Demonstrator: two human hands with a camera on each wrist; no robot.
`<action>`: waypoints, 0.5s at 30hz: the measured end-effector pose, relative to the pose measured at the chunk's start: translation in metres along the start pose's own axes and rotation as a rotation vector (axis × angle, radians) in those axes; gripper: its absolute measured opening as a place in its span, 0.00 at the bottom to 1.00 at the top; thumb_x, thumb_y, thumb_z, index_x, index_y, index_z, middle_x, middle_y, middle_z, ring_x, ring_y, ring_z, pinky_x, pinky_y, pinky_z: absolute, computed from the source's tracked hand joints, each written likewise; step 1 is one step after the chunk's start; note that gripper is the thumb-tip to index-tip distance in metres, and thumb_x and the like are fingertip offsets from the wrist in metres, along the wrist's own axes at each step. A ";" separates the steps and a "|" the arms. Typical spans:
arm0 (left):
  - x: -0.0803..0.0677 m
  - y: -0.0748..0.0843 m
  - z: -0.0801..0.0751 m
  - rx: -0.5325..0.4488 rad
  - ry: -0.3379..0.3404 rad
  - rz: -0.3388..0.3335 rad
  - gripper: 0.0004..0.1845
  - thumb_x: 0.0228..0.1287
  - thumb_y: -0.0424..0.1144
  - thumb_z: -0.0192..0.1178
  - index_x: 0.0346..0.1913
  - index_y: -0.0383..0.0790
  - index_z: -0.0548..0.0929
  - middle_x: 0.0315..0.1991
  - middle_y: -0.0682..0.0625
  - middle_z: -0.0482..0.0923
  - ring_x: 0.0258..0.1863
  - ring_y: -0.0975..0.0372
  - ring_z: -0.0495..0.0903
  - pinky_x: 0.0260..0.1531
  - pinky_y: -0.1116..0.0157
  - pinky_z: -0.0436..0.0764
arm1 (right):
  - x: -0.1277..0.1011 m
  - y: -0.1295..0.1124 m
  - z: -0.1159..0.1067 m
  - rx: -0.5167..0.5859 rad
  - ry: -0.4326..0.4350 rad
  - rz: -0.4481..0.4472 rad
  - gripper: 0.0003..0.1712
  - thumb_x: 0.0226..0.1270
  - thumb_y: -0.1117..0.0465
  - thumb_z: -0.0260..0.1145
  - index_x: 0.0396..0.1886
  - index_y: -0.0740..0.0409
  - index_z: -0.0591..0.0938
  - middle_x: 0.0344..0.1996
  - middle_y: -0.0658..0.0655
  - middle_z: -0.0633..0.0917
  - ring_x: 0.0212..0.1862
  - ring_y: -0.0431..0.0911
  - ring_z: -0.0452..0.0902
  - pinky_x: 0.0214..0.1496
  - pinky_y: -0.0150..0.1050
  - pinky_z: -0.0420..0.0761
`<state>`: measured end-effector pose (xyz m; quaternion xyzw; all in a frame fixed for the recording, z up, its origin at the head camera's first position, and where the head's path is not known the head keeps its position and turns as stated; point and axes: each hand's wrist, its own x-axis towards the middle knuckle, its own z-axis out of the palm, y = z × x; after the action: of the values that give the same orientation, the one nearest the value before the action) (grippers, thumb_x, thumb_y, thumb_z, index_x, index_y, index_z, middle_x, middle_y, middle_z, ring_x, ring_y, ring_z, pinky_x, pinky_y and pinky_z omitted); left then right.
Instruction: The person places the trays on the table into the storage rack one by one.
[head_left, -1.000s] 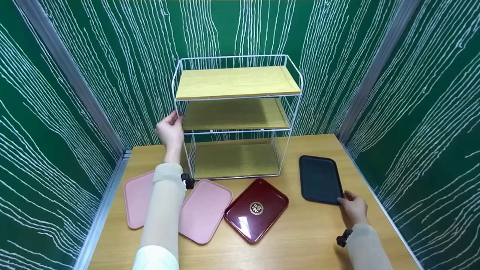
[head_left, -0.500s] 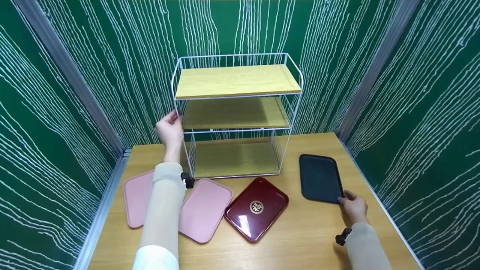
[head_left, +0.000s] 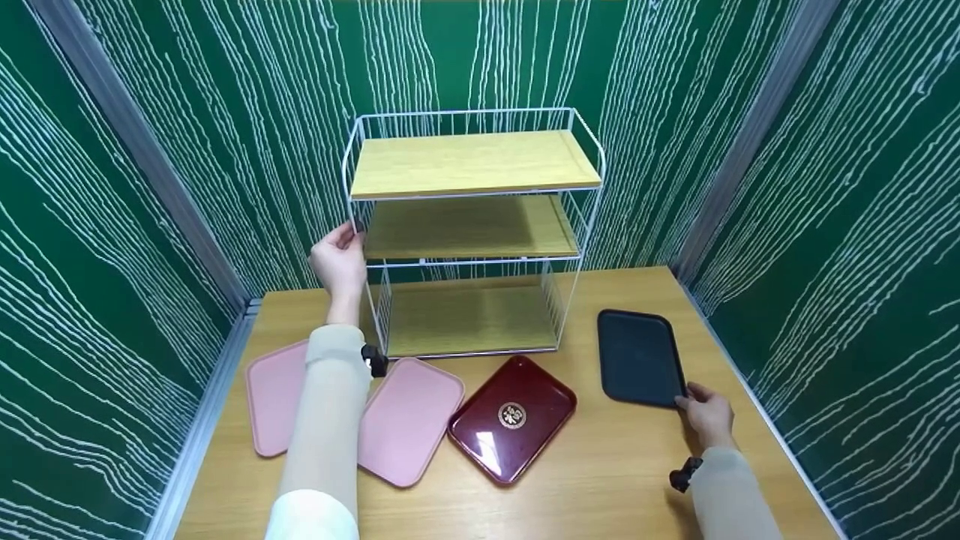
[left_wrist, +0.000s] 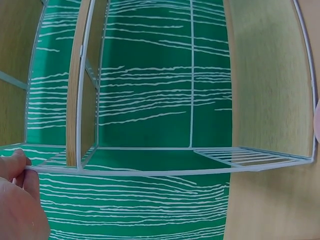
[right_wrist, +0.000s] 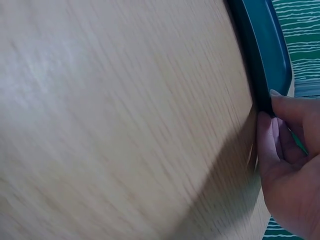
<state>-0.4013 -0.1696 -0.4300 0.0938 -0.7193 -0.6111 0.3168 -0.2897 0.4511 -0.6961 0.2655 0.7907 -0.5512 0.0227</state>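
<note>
Little had changed since 1 second earlier: left hand [head_left: 339, 262] still gripped the wire rack [head_left: 472, 232] post; right hand [head_left: 709, 414] still pinched the dark tray [head_left: 637, 356] corner, unlifted.

1. Head view: taken from above and behind the person's arms, looking forward and down; it takes in the whole desk [head_left: 600, 480], the white wire rack [head_left: 472, 232] at the back and the green walls on three sides; mid distance.
2. Left wrist view: very close to the wire rack [left_wrist: 150, 170], looking along its frame from the left hand [left_wrist: 20, 205], whose fingers [left_wrist: 17, 157] show in the lower left corner; the view is turned on its side.
3. Right wrist view: very near the desk [right_wrist: 115, 125], skimming low across its blurred surface towards the dark tray [right_wrist: 260, 50]; the right hand [right_wrist: 290, 165] fills the lower right.
4. Shared: the head view also holds the rack, the dark tray [head_left: 637, 356] and both hands [head_left: 339, 262] [head_left: 709, 416].
</note>
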 end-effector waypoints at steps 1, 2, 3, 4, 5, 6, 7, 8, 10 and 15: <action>0.000 0.000 0.000 -0.001 0.001 -0.002 0.14 0.75 0.31 0.67 0.59 0.35 0.89 0.56 0.42 0.89 0.55 0.55 0.89 0.56 0.67 0.86 | 0.000 0.000 0.000 0.010 -0.001 0.003 0.37 0.82 0.64 0.62 0.84 0.66 0.61 0.80 0.71 0.64 0.82 0.66 0.55 0.83 0.58 0.58; 0.000 -0.001 0.000 -0.002 0.003 -0.002 0.14 0.75 0.31 0.67 0.59 0.35 0.89 0.56 0.42 0.89 0.55 0.55 0.89 0.56 0.67 0.86 | 0.000 0.000 0.001 0.020 -0.002 0.009 0.37 0.82 0.64 0.62 0.84 0.66 0.61 0.80 0.71 0.64 0.82 0.65 0.55 0.83 0.58 0.58; 0.001 -0.001 -0.001 -0.006 0.003 -0.006 0.14 0.75 0.31 0.67 0.59 0.35 0.89 0.56 0.42 0.89 0.55 0.55 0.89 0.56 0.67 0.86 | 0.000 0.000 0.001 0.031 -0.004 0.016 0.37 0.83 0.64 0.62 0.84 0.65 0.61 0.81 0.70 0.63 0.82 0.65 0.55 0.84 0.57 0.58; 0.001 -0.002 -0.001 -0.010 0.002 -0.009 0.14 0.75 0.30 0.67 0.60 0.35 0.89 0.56 0.41 0.89 0.55 0.55 0.89 0.56 0.67 0.86 | -0.001 -0.001 0.001 0.043 -0.010 0.023 0.37 0.83 0.64 0.62 0.84 0.64 0.60 0.81 0.70 0.63 0.83 0.65 0.54 0.84 0.58 0.57; 0.001 -0.002 -0.001 -0.014 0.001 -0.014 0.14 0.75 0.30 0.67 0.60 0.35 0.89 0.56 0.41 0.89 0.56 0.55 0.89 0.56 0.67 0.86 | 0.000 0.000 0.001 0.055 -0.012 0.031 0.37 0.83 0.64 0.62 0.85 0.63 0.61 0.81 0.70 0.63 0.83 0.64 0.54 0.84 0.57 0.57; 0.001 -0.002 -0.001 -0.017 0.000 -0.017 0.14 0.75 0.30 0.67 0.60 0.35 0.89 0.57 0.41 0.89 0.56 0.55 0.88 0.56 0.67 0.86 | 0.000 0.000 0.001 0.063 -0.014 0.037 0.37 0.83 0.65 0.62 0.85 0.63 0.60 0.82 0.69 0.62 0.83 0.64 0.53 0.84 0.57 0.57; 0.001 -0.002 -0.001 -0.020 -0.001 -0.017 0.14 0.75 0.30 0.67 0.60 0.34 0.88 0.57 0.41 0.89 0.56 0.55 0.88 0.56 0.67 0.86 | 0.000 0.000 0.001 0.076 -0.018 0.043 0.37 0.83 0.65 0.62 0.85 0.62 0.60 0.82 0.69 0.62 0.83 0.64 0.53 0.84 0.57 0.57; 0.002 -0.002 -0.001 -0.023 -0.003 -0.016 0.14 0.75 0.29 0.67 0.60 0.34 0.88 0.57 0.41 0.88 0.56 0.55 0.88 0.57 0.67 0.86 | -0.001 0.000 0.001 0.092 -0.022 0.048 0.38 0.83 0.65 0.61 0.85 0.62 0.59 0.82 0.69 0.61 0.83 0.63 0.53 0.84 0.56 0.57; 0.002 -0.002 0.000 -0.027 -0.004 -0.010 0.14 0.75 0.29 0.67 0.60 0.33 0.88 0.57 0.40 0.88 0.56 0.54 0.88 0.56 0.67 0.86 | -0.002 0.001 0.001 0.107 -0.025 0.051 0.38 0.83 0.65 0.62 0.85 0.62 0.59 0.82 0.69 0.61 0.83 0.63 0.53 0.84 0.56 0.56; 0.001 -0.002 0.000 -0.019 0.004 0.014 0.13 0.74 0.29 0.68 0.58 0.34 0.89 0.55 0.41 0.89 0.55 0.54 0.89 0.56 0.66 0.86 | -0.004 0.002 -0.001 0.114 0.000 0.012 0.38 0.81 0.67 0.62 0.84 0.66 0.60 0.81 0.69 0.63 0.82 0.62 0.56 0.84 0.54 0.58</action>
<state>-0.4027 -0.1712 -0.4317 0.0870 -0.7136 -0.6154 0.3233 -0.2852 0.4504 -0.6958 0.2710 0.7562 -0.5955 0.0110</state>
